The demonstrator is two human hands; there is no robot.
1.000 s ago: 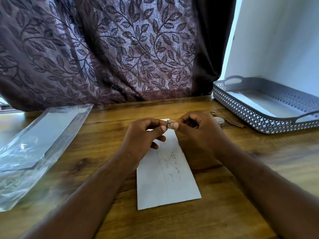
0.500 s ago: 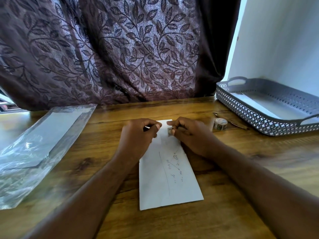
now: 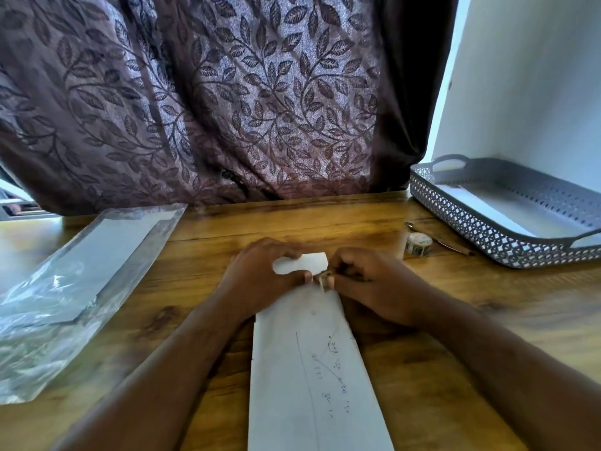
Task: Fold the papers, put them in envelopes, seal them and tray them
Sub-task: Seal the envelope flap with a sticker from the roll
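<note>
Sealing step, by the look of it. Envelope (image 3: 312, 369) lies flat on the table (image 3: 455, 320), long axis running away from the person, faint writing showing through. Its flap (image 3: 300, 263) sits at the far end, between the two hands. Left hand (image 3: 260, 281) is down on the flap end, fingers curled, pinning it. Right hand (image 3: 367, 284) is pinched narrow on a small tape piece (image 3: 323, 278) right at the flap's near edge; left fingertip touches the same piece.

To do it well, I judge: keep the flap pressed flat with the left, lay the tape across the flap edge so it catches both flap and envelope body, then rub it down from the middle outward. Avoid wrinkles, and avoid the tape sticking to the fingers on release.

Tape roll (image 3: 418, 244) stands just right of the hands. Tray (image 3: 471, 222) is far right, with a white sheet inside. Plastic sleeve (image 3: 65, 281) lies left, well apart.
</note>
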